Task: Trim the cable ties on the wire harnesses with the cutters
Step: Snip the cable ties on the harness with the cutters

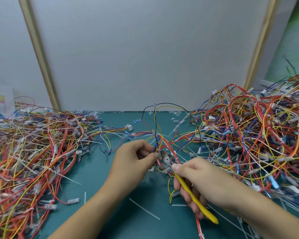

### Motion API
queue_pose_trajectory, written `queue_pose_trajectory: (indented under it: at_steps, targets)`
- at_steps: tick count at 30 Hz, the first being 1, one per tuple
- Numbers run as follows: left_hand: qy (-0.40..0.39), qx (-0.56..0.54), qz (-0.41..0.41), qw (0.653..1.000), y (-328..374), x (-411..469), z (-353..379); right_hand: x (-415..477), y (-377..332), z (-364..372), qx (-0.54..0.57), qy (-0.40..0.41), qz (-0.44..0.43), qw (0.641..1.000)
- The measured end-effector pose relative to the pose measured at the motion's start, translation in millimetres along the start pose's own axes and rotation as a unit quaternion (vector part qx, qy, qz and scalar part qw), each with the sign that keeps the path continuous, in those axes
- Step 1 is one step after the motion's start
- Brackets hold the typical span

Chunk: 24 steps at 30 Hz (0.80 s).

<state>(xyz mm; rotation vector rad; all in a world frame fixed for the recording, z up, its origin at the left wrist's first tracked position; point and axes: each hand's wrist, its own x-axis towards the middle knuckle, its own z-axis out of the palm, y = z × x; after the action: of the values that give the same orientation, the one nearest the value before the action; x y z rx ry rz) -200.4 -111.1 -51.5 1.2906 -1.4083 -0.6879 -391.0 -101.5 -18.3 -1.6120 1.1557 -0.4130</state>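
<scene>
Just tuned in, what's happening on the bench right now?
A person is trimming cable ties. The left hand pinches one harness lifted above the green mat, and the right hand grips yellow-handled cutters, whose head sits against the wires beside the left fingertips. Whether a tie is between the blades is too small to tell. Big piles of harnesses lie to the left and right, and white tie offcuts are scattered on the mat.

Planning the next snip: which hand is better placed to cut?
Right. The right hand grips the yellow-handled cutters, their head beside the harness that the left hand pinches.
</scene>
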Motion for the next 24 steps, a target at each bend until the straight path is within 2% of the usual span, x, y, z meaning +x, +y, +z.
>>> queue_pose_trajectory:
  at_steps: [5, 9, 13, 17, 21, 24]
  targets:
    - [0.002, -0.005, -0.037, 0.999, -1.6, 3.5, -0.1, -1.6, -6.8, -14.2, 0.075, -0.025, -0.005, 0.997]
    - [-0.023, 0.008, -0.058, 0.998, 1.7, 3.3, -0.7, 2.3, -10.0, -17.8, 0.152, 0.065, -0.052, 0.985]
    - [0.024, -0.019, -0.098, 0.995, 2.2, 3.5, -0.3, 3.3, -5.1, -15.7, 0.157, 0.147, -0.109, 0.971]
    - [0.072, -0.025, -0.162, 0.984, -2.4, 7.1, -3.5, 2.7, -5.0, -9.4, 0.144, 0.149, -0.128, 0.970]
    - [0.061, -0.067, -0.194, 0.977, -6.7, 11.2, -4.0, 2.6, -5.0, -0.2, 0.128, 0.127, -0.142, 0.973]
    - [0.036, -0.146, -0.210, 0.966, -6.6, 12.5, -3.6, 3.1, -4.8, 2.9, 0.138, 0.147, -0.168, 0.965]
